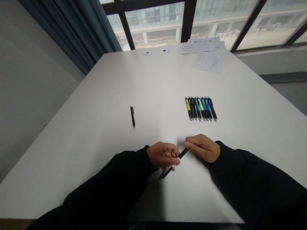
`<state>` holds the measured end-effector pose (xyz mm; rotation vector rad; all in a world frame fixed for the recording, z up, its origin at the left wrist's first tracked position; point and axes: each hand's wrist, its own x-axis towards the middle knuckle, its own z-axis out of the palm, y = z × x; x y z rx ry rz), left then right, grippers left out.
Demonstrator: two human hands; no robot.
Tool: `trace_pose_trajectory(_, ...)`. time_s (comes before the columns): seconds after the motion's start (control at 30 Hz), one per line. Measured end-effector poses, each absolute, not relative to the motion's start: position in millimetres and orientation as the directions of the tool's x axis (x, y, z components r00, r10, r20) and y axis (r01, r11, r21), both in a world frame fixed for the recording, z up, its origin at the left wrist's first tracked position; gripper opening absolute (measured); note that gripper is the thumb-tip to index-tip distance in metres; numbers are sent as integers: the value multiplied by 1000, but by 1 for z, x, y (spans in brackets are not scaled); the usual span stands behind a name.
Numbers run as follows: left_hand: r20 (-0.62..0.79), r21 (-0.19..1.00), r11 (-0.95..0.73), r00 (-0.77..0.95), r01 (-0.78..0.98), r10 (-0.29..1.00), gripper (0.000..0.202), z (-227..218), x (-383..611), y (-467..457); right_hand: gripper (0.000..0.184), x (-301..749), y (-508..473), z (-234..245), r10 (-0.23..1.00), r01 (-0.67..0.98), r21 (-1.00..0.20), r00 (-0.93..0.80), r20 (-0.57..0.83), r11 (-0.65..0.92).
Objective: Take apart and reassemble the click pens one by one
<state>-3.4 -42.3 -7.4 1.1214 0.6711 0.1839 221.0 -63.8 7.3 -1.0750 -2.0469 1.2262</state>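
Note:
A black pen (pixel 183 153) lies slantwise between my hands, its lower end (pixel 167 172) showing below my left hand (pixel 163 155). The pen's middle is hidden by the fingers of that hand, which close around it. My right hand (pixel 202 147) comes in from the right, its fingertips pinching the pen's upper end. Farther up the table, a single slim black pen (pixel 132 117) lies alone. To its right, several retractable pens (pixel 200 109) with yellow, black, green, white and blue barrels sit side by side in a tight row.
The hands work over a large white table (pixel 100 105). Loose printed papers (pixel 209 60) lie at its far right, and two small round grommets (pixel 146 53) sit near its far edge. Behind it are a window (pixel 153 22) and a dark blue curtain (pixel 64 25).

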Motion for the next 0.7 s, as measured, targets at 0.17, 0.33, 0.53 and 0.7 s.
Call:
trace_pose_trajectory(0.17,-407,863,470,807,187,427,39,-6,-2,-42,48,220,-63,6,845,365,-906,-535,-16,214)
trace_pose_trajectory(0.33,-305,805,579,749,-127,588,39,-9,1,-37,34,212,-70,-3,844,101,-994,-536,-12,50)
trace_pose_trajectory(0.53,-370,774,565,522,-285,769,38,-7,2,-28,28,207,-73,-9,902,15,-998,-429,-55,-54)
trace_pose_trajectory(0.7,-406,813,550,491,-192,771,43,-6,2,-30,27,220,-57,-9,968,-263,-943,-200,-153,-203)
